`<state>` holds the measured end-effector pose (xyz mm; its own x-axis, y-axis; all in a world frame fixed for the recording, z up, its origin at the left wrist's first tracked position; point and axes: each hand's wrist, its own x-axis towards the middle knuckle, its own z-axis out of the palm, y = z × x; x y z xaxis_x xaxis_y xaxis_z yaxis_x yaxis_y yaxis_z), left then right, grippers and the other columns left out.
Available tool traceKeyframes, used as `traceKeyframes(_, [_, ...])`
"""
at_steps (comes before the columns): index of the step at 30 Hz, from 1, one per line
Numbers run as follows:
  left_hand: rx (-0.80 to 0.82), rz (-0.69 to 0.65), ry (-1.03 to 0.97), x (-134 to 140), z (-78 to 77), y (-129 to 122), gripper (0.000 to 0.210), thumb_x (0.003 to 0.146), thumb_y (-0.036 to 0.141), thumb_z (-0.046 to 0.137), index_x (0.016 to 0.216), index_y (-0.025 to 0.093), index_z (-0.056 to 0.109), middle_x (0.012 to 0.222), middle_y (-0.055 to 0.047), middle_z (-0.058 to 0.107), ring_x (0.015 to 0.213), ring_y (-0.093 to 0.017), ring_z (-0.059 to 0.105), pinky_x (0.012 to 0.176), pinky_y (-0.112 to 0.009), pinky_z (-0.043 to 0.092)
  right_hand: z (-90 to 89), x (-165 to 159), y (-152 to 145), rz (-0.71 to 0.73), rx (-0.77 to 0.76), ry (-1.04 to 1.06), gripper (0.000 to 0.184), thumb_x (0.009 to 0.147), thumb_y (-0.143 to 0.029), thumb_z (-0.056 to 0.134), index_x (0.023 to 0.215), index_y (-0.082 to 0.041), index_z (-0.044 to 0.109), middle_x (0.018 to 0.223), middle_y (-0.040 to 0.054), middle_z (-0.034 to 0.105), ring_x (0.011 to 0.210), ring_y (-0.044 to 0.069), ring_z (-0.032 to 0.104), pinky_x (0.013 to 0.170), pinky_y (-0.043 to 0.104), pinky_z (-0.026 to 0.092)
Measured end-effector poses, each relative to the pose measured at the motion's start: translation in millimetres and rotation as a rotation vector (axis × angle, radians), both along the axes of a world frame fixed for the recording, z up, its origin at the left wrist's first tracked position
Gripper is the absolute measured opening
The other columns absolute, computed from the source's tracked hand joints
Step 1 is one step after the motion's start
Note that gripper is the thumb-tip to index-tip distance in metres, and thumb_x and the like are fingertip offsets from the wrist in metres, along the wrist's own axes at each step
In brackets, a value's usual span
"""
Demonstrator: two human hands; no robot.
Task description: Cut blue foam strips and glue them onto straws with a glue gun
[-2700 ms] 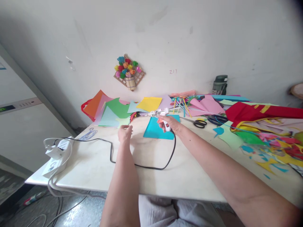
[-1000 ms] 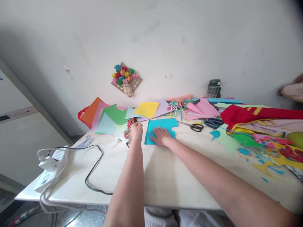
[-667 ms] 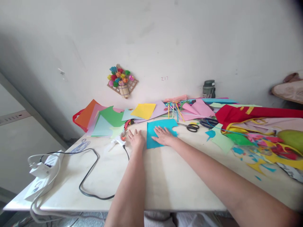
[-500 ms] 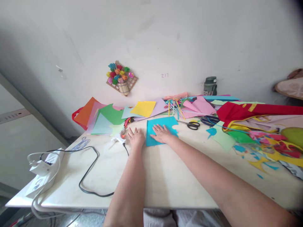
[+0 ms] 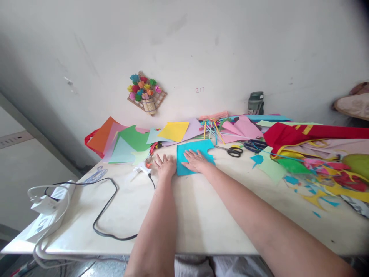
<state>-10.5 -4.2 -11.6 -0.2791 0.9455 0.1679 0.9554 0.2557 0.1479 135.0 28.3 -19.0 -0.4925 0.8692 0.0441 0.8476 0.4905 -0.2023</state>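
Observation:
A blue sheet of paper (image 5: 187,147) with a bite cut from its right edge lies on the table. My right hand (image 5: 196,161) rests flat on it, fingers stretched toward the left. Just left of the sheet, my left hand (image 5: 166,166) lies palm down on the table with its fingers spread, close to the paper's edge. A white glue gun (image 5: 142,168) with a black cord sits beyond the left fingertips. Black-handled scissors (image 5: 234,152) lie to the right of the blue sheet.
Coloured paper sheets (image 5: 173,131) line the table's back. At left is a white power strip (image 5: 46,227) with a looping black cord (image 5: 106,207). Paper scraps (image 5: 314,196) and a red cloth (image 5: 284,140) cover the right side. A dark green bottle (image 5: 255,103) stands by the wall.
Both hands keep the same flat poses, and the blue sheet stays in place on the table. The whole view has shifted slightly.

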Motion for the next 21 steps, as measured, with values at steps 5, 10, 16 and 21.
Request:
traceKeyframes(5, [-0.045, 0.023, -0.012, 0.4, 2.5, 2.0, 0.051, 0.079, 0.049, 0.022, 0.123, 0.031, 0.041, 0.141, 0.000, 0.018, 0.125, -0.028, -0.016, 0.099, -0.052, -0.005, -0.4, 0.2, 0.8, 0.004, 0.007, 0.005, 0.069, 0.080, -0.056, 0.017, 0.136, -0.016, 0.015, 0.142, 0.0029, 0.009, 0.129, 0.019, 0.000, 0.102, 0.044, -0.003])
traceKeyframes(10, [-0.060, 0.016, -0.019, -1.6, 1.8, 4.0, 0.054, 0.078, 0.052, 0.021, 0.125, 0.030, 0.039, 0.141, 0.000, 0.018, 0.125, -0.028, -0.017, 0.099, -0.053, -0.006, 5.7, 0.5, -5.6, -0.010, -0.009, -0.006, 0.068, 0.080, -0.054, 0.017, 0.136, -0.016, 0.016, 0.142, 0.0025, 0.008, 0.129, 0.019, 0.000, 0.102, 0.043, -0.002])
traceKeyframes(16, [-0.032, 0.018, -0.023, -2.3, -2.3, 6.1, 0.053, 0.078, 0.053, 0.022, 0.123, 0.032, 0.040, 0.141, 0.002, 0.019, 0.126, -0.027, -0.016, 0.098, -0.054, -0.007, 5.9, 1.4, -7.4, -0.005, -0.002, -0.005, 0.068, 0.080, -0.054, 0.017, 0.136, -0.015, 0.017, 0.142, 0.0023, 0.009, 0.129, 0.019, 0.000, 0.102, 0.043, -0.003])
traceKeyframes(21, [-0.024, 0.026, -0.016, -2.1, -4.0, 7.9, 0.053, 0.078, 0.053, 0.024, 0.124, 0.032, 0.040, 0.141, 0.002, 0.019, 0.126, -0.028, -0.016, 0.098, -0.055, -0.008, 2.2, 1.0, -4.0, -0.002, 0.004, -0.004, 0.068, 0.080, -0.055, 0.017, 0.136, -0.016, 0.016, 0.142, 0.0025, 0.008, 0.129, 0.019, 0.000, 0.102, 0.044, -0.004])
